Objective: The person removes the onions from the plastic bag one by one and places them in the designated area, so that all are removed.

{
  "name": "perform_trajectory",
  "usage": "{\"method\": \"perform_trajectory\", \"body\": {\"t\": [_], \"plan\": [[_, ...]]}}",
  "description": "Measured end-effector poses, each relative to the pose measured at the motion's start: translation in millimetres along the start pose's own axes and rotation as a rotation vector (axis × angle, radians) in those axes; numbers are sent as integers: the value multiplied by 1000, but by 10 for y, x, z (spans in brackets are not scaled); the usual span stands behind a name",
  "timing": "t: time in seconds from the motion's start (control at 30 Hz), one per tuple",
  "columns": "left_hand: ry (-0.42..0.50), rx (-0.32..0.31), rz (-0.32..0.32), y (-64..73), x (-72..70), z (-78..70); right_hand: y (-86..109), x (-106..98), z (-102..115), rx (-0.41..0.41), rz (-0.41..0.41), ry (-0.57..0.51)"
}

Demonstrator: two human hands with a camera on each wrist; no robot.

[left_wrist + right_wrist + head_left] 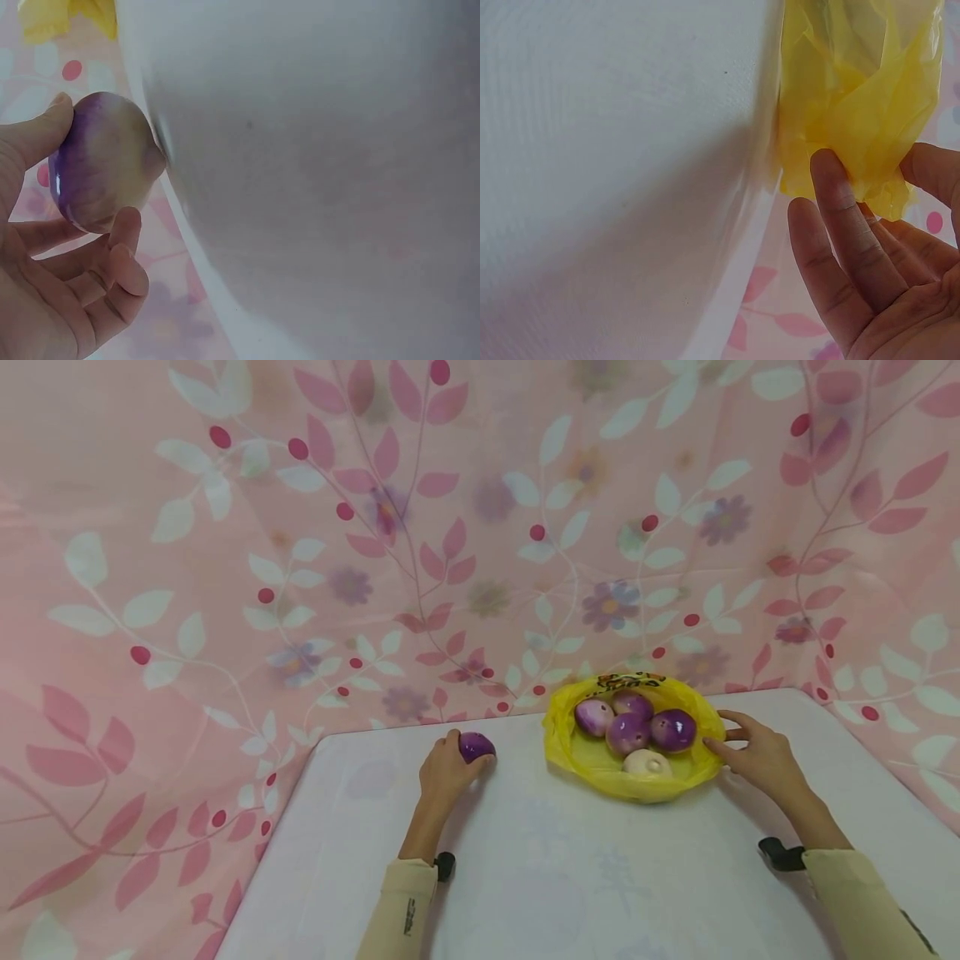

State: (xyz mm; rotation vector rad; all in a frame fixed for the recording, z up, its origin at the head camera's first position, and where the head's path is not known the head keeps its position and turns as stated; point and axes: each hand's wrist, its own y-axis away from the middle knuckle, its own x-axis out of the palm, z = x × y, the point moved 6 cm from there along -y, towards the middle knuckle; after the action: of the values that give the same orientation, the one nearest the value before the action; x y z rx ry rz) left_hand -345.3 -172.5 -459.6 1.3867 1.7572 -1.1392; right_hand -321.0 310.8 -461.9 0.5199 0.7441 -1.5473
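Note:
My left hand (444, 770) grips a turnip (477, 747) at the table's far side, left of the bag. In the left wrist view the turnip (105, 161) is purple on one side and pale on the other, with a small nub touching the table; thumb and fingers hold it from opposite sides. My right hand (761, 758) pinches the right edge of an open yellow plastic bag (558, 747). The right wrist view has the bag's edge (855, 127) between thumb and fingers. Several turnips (628, 733) lie inside the bag, mostly purple, one showing its pale side.
A white-covered table (540, 877) lies under the hands and bag. Behind it hangs a pink floral curtain (480, 568), close to the bag's far side. Dark wrist-worn devices (780, 855) sit by both sleeves.

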Motion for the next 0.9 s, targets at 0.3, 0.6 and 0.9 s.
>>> {"method": "perform_trajectory", "body": {"t": [0.3, 0.6, 0.9], "plan": [[-17, 14, 26, 9, -33, -31, 6, -2, 12, -8, 4, 6], [-54, 39, 30, 11, -128, -119, 7, 1, 19, 12, 21, 5], [-40, 130, 17, 9, -257, -545, 8, 8, 29, 8, 20, 3]]}}
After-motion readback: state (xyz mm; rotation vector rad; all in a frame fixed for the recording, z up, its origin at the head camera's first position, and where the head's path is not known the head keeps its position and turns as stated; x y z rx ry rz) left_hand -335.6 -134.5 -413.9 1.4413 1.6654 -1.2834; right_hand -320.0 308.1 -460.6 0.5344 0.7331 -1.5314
